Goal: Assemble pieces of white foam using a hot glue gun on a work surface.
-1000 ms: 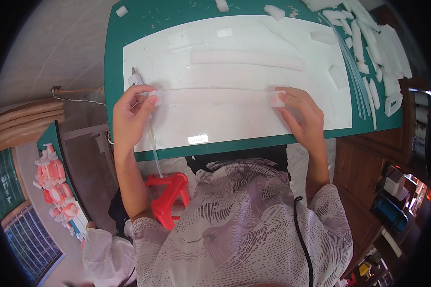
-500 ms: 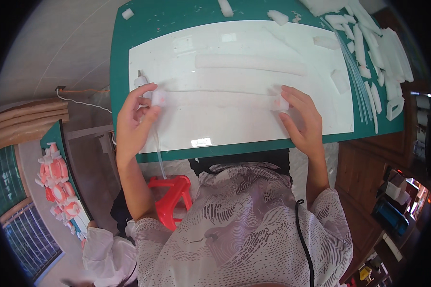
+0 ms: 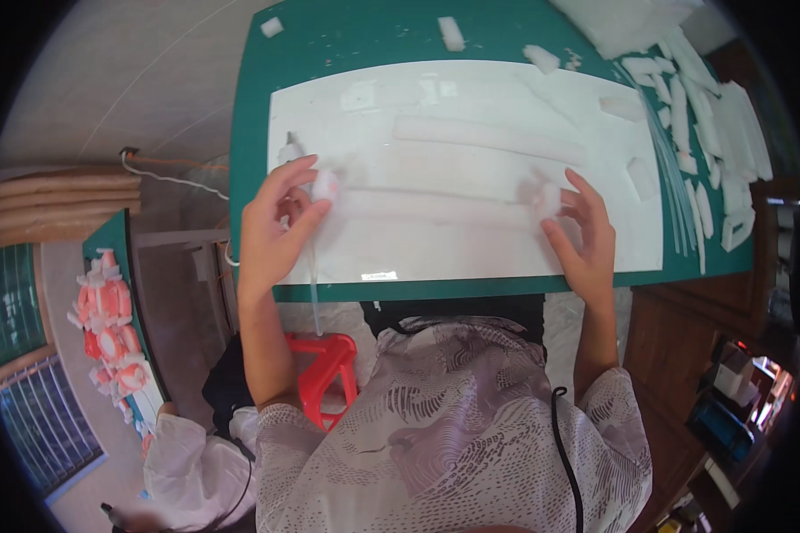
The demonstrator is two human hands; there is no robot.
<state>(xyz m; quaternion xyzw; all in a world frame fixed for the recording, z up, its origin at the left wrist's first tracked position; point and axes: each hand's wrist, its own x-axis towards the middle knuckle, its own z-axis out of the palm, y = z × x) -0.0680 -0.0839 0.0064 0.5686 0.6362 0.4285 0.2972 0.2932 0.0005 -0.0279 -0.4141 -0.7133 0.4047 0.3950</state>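
Over the white sheet (image 3: 471,255), the long white foam strip (image 3: 436,207), likely light, soft and easily dented, is best supported at its ends, where left hand (image 3: 274,229) and right hand (image 3: 591,244), well apart, pinch it.

A smooth, glossy finish is shown by the white board (image 3: 471,253), light being mirrored near its front edge; the green tabletop (image 3: 356,35) is matt. Dull, foam-like material is seen in the long front strip (image 3: 436,208) and rough scraps (image 3: 680,120) by the surface's right edge, shiny plastic in the stool (image 3: 331,348).
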